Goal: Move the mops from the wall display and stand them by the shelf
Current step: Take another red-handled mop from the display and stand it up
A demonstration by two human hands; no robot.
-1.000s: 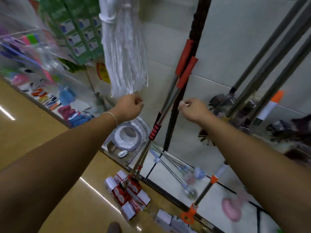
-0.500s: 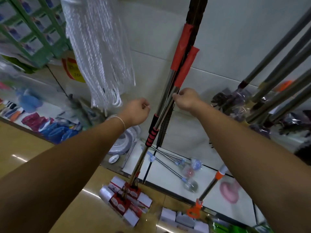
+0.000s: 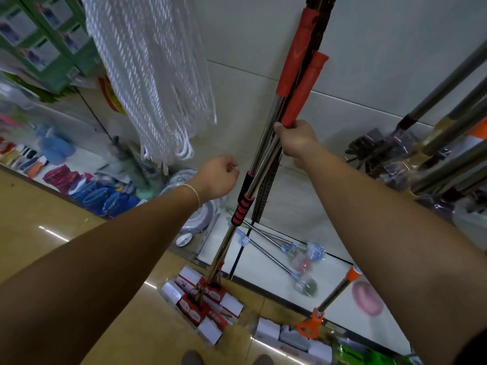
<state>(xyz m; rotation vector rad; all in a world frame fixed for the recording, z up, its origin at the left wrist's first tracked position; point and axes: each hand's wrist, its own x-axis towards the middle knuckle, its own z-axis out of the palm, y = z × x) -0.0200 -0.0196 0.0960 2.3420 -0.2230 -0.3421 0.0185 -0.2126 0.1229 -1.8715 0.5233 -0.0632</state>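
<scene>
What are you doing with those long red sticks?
Those are mops. A person's right hand grips the shiny metal mop handles just below their red grips, while they lean against the white tiled wall. The left hand is curled beside the handles, not touching them. The mop heads sit on the floor in red and white packaging. A white string mop hangs to the left.

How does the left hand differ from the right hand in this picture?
The right hand grips a steel mop handle just below its red sleeve; the left hand is curled beside the handles, touching neither. The right hand is raised higher than the left. The left wrist wears a thin bracelet; the right is bare. Both reach forward.
</scene>
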